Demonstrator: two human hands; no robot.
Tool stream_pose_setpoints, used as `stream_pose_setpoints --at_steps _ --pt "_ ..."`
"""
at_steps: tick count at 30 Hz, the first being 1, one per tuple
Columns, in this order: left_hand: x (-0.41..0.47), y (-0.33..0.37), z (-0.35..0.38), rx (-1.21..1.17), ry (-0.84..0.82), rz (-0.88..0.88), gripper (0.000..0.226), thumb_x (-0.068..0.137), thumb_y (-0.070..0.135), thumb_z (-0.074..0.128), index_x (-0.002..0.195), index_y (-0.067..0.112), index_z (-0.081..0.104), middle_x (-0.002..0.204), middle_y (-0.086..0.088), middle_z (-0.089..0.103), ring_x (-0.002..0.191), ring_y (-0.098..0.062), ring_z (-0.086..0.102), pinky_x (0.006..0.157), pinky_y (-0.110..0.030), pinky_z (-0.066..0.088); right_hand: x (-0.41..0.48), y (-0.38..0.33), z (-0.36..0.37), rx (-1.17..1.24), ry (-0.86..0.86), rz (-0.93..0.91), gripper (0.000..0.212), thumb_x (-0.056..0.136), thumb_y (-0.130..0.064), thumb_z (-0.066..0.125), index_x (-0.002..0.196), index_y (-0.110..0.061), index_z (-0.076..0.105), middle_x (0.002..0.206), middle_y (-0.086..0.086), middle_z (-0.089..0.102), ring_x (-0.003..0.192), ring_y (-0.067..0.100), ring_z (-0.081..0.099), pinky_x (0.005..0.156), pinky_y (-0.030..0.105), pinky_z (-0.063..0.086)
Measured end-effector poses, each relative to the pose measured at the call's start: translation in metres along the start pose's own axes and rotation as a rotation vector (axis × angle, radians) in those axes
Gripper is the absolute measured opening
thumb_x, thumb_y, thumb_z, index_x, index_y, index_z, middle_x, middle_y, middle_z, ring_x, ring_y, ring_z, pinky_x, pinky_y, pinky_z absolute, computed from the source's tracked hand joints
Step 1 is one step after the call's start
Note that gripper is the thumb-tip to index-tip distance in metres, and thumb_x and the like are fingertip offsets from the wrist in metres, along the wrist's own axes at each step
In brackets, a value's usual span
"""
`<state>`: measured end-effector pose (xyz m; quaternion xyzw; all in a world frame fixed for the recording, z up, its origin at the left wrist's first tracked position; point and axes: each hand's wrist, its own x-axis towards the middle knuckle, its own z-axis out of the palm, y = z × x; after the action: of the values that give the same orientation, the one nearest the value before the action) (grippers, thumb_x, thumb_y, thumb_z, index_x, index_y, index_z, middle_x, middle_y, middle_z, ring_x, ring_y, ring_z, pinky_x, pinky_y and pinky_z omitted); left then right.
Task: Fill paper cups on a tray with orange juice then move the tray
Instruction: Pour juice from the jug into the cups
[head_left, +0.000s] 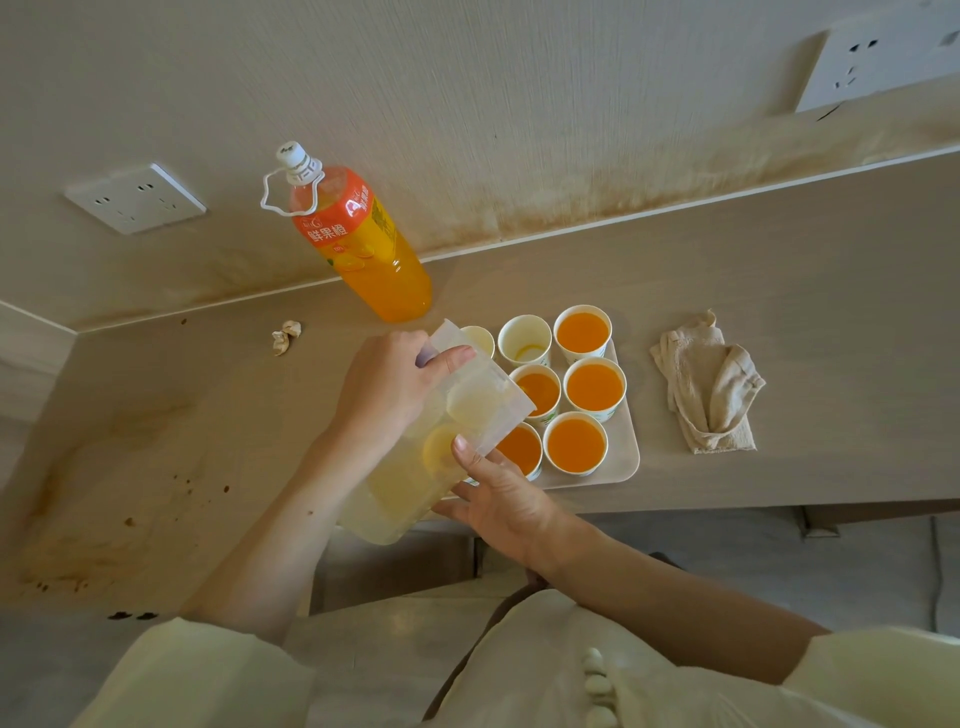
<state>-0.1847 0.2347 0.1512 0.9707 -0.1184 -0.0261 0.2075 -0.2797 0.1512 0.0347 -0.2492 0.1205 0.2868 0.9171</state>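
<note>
A beige tray (631, 452) on the counter carries several paper cups. Most hold orange juice, such as the cup (575, 444) at the front right. The back middle cup (524, 340) has only a little at the bottom. Tilted over the tray's left side is a translucent plastic pitcher (410, 483), its mouth toward the cups and only pale yellowish residue inside. My left hand (392, 387) grips its upper part. My right hand (498, 493) holds its lower side, thumb on top and fingers beneath. The pitcher hides part of the left cups.
An orange juice bottle (358, 244) with a white cap stands near the wall behind the tray. A crumpled beige cloth (709, 384) lies right of the tray and a paper scrap (287, 335) left of it. The counter's front edge runs just below the tray.
</note>
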Motion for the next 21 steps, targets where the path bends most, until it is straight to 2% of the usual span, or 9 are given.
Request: stream_pose_setpoints --at_steps 13,21 --pt "0.0007 -0.0012 0.0005 0.000 -0.002 -0.007 0.054 0.086 0.047 0.063 0.053 0.015 0.034 0.052 0.002 0.039 0.052 -0.019 0.037 0.053 -0.035 0.030 0.0001 0.0005 -0.0003 -0.010 -0.010 0.001 0.103 0.051 -0.049 0.091 0.140 -0.032 0.041 0.136 0.003 0.056 0.127 0.028 0.053 0.104 0.053 0.044" --pt "-0.0010 0.0015 -0.0015 0.003 0.001 -0.016 0.052 0.086 0.046 0.063 0.053 0.016 0.036 0.051 0.004 0.038 0.050 -0.015 0.035 0.049 -0.031 0.026 0.0013 0.0015 0.0004 0.003 -0.001 0.006 0.106 0.050 -0.048 0.092 0.141 -0.030 0.041 0.136 0.004 0.056 0.127 0.028 0.053 0.104 0.053 0.043"
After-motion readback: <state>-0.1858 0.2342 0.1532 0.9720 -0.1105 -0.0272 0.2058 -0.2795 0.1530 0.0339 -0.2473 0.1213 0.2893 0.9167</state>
